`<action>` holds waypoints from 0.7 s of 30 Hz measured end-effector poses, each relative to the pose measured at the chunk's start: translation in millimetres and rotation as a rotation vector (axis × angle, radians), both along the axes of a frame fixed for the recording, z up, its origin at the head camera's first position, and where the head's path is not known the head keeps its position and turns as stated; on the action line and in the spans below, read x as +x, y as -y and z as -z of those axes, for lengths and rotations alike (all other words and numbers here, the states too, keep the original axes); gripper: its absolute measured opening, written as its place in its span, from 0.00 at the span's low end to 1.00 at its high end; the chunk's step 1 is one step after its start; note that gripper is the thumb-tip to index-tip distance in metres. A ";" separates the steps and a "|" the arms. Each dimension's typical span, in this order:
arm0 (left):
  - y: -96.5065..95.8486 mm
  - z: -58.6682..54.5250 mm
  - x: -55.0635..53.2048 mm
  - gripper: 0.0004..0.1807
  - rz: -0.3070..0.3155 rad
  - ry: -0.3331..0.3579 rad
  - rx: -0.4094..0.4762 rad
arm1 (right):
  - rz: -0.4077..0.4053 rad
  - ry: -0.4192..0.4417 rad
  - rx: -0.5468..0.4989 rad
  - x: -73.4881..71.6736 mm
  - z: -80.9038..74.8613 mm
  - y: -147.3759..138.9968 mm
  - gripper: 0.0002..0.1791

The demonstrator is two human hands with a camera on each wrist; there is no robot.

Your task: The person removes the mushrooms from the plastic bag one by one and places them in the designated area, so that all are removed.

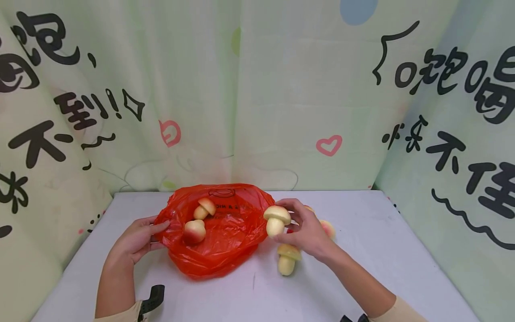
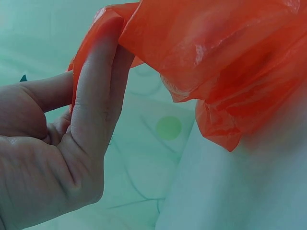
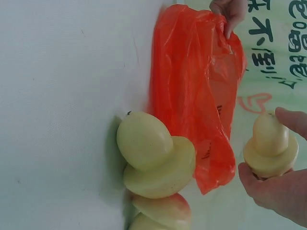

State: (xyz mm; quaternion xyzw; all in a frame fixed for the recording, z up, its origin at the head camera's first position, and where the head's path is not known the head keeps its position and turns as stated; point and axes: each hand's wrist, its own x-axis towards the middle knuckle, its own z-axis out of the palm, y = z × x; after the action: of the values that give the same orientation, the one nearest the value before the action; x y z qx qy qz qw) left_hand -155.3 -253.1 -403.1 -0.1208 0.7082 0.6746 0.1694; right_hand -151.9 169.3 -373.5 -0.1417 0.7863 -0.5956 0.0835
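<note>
A red plastic bag (image 1: 229, 239) lies on the table with its mouth spread open toward me. My left hand (image 1: 137, 239) pinches the bag's left rim between thumb and fingers, as the left wrist view also shows (image 2: 91, 120). Inside sit a toy mushroom (image 1: 206, 206) with a tan cap and another mushroom (image 1: 195, 231) with a reddish side. My right hand (image 1: 307, 230) holds a pale mushroom (image 1: 276, 220) by its cap and stem, raised at the bag's right rim. Below that hand, a similar mushroom (image 1: 287, 259) rests on the table.
More mushrooms, one of them pinkish (image 1: 328, 229), lie on the table behind my right hand, partly hidden by it. The white table (image 1: 386, 268) is enclosed by printed curtains (image 1: 281, 89) at the back and on both sides.
</note>
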 end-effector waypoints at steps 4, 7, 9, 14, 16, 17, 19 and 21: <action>-0.9 0.2 -0.2 0.36 -0.003 0.006 -0.003 | 0.013 0.006 -0.004 4.5 -1.9 -9.3 0.38; -1.1 0.5 0.0 0.36 -0.005 0.008 -0.009 | 0.022 0.010 -0.001 7.1 -2.1 -14.5 0.38; -0.8 0.7 0.2 0.36 -0.006 0.008 -0.010 | 0.028 0.010 0.003 8.2 -1.7 -16.7 0.38; -0.3 1.0 0.3 0.36 -0.003 0.006 -0.012 | 0.038 0.012 -0.002 11.4 0.8 -22.2 0.39; -0.3 1.1 0.3 0.37 -0.003 0.007 -0.012 | 0.041 0.013 -0.010 13.2 2.2 -25.1 0.40; -0.3 1.1 0.3 0.37 -0.004 0.007 -0.012 | 0.044 0.011 -0.009 14.2 2.9 -26.6 0.40; -0.4 1.1 0.3 0.37 -0.005 0.006 -0.012 | 0.052 0.005 -0.008 16.1 4.3 -29.7 0.40; -0.6 1.0 0.1 0.37 -0.006 0.006 -0.012 | 0.059 0.001 -0.012 18.0 5.5 -32.9 0.40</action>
State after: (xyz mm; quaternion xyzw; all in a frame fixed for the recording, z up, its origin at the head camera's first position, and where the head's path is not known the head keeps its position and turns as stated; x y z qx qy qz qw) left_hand -155.2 -252.5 -404.1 -0.1259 0.7115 0.6704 0.1688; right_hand -133.9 202.2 -379.1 -0.1188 0.7865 -0.6025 0.0657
